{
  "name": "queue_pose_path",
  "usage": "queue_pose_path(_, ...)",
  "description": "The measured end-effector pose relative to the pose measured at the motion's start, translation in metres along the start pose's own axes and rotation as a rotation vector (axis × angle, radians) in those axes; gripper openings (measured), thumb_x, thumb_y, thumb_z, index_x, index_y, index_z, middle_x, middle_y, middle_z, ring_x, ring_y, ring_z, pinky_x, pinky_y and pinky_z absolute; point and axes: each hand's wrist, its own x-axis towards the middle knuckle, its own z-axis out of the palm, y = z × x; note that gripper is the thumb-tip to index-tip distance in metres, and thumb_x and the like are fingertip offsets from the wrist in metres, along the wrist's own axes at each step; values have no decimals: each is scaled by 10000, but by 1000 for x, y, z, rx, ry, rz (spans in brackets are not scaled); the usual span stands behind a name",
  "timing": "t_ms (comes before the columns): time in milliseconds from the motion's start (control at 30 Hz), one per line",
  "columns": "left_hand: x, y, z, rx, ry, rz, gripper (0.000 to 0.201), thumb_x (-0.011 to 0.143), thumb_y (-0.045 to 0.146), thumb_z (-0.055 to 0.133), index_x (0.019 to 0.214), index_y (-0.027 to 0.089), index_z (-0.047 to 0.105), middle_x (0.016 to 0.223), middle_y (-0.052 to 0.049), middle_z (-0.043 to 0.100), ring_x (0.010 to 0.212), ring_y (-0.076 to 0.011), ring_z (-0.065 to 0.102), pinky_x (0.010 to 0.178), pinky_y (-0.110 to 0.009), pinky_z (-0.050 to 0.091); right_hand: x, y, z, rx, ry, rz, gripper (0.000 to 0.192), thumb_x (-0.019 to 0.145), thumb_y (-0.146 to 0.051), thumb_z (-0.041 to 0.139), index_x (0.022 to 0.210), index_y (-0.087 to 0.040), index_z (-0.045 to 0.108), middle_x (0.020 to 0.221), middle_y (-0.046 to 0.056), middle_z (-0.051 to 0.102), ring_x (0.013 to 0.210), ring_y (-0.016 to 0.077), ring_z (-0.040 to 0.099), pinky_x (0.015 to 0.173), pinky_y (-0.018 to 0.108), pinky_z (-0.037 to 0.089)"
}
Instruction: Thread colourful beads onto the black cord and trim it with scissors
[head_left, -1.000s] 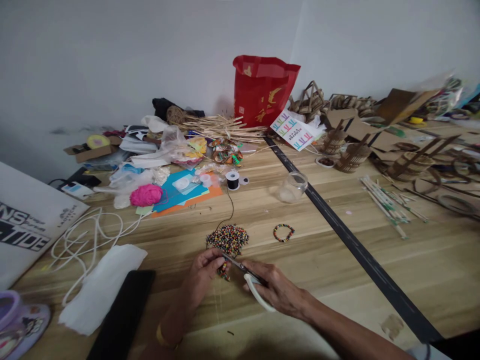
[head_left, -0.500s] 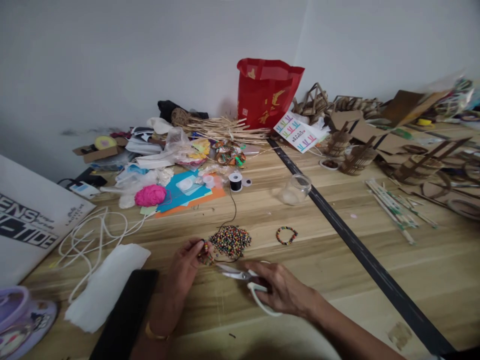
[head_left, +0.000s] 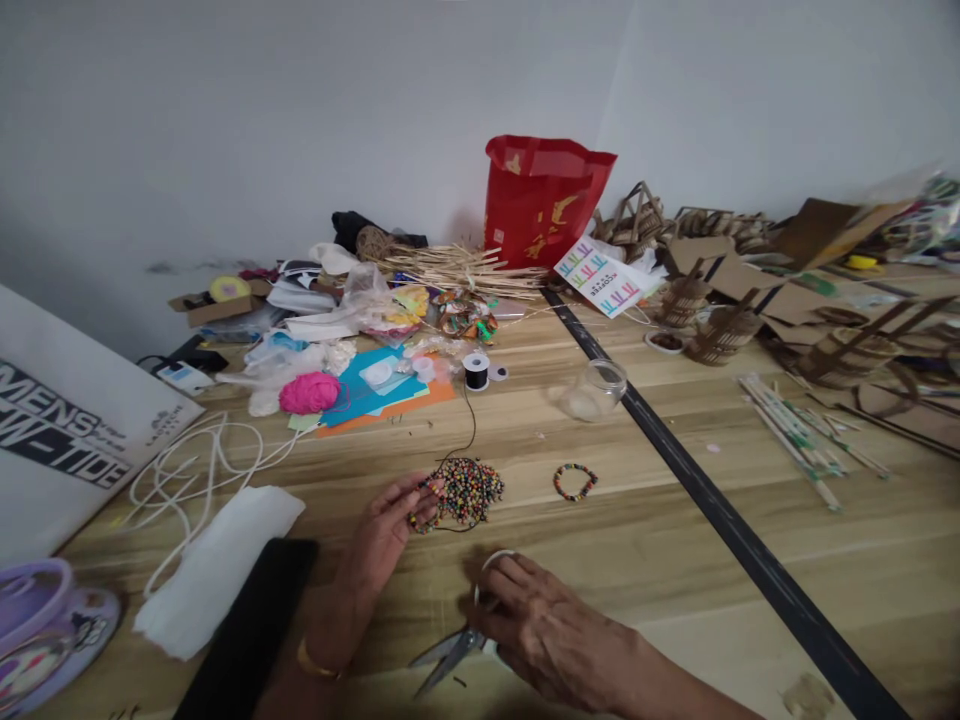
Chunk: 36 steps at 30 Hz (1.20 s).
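My left hand (head_left: 391, 520) is closed on a strand of small coloured beads (head_left: 424, 520), at the left side of a loose pile of mixed beads (head_left: 471, 488). My right hand (head_left: 544, 620) grips white-handled scissors (head_left: 450, 655) low over the front of the table, blades parted and pointing left. Black cord (head_left: 474, 425) runs from a spool (head_left: 476, 372) down to the bead pile. To the right of the pile lies a beaded bracelet (head_left: 575, 482) in a ring.
A clear jar (head_left: 596, 390) stands beyond the bracelet. Pink yarn (head_left: 309, 393) and blue paper (head_left: 367, 390) lie at the left, near white cable (head_left: 214, 465) and a black slab-like object (head_left: 251, 625). A red bag (head_left: 544, 205), sticks (head_left: 791, 440) and small woven baskets (head_left: 724, 335) stand farther off.
My right hand has brought the scissors down and towards me, away from the beads. My left hand has shifted slightly right, bringing the strand against the pile. The camera view has tilted a little.
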Motion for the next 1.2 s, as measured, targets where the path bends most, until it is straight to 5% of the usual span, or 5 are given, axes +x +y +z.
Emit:
queue_pose_path(300,-22,-13,41,-56,-208,-229,294,628,204,797,907,160,717,935,-96,750,868,-198,682,765,-284,509,8,22,6,795,318,385,474,843,-345,599,1263,-200,434,952,32,598,777,131,563,673,237,462)
queue_pose_path(500,-20,-22,48,70,-139,-197,302,550,258,830,805,158,700,814,-61,754,741,-192,681,682,-281,499,15,34,16,1099,367,465,453,755,-576,619,738,-128,560,619,-22,523,538,79,448,522,197,344)
queue_pose_path(700,-19,-28,40,448,-226,-136,269,579,362,780,711,152,675,689,-62,728,705,-219,656,651,-295,463,7,42,-13,868,482,501,367,837,-499,563,808,-134,580,615,-19,514,533,85,428,502,197,312)
queue_pose_path(1000,-7,-35,17,467,-236,-90,316,592,446,729,706,167,635,662,-45,665,656,-194,610,639,-291,465,-1,58,-84,213,249,498,287,933,-346,452,907,-153,662,747,26,654,642,121,558,580,202,379)
queue_pose_path(1200,-5,-35,10,467,-228,-50,323,610,456,708,703,155,639,653,-34,642,645,-190,601,630,-290,471,-8,109,-82,-19,116,598,266,918,-327,462,945,-162,669,886,63,673,775,171,622,680,239,428)
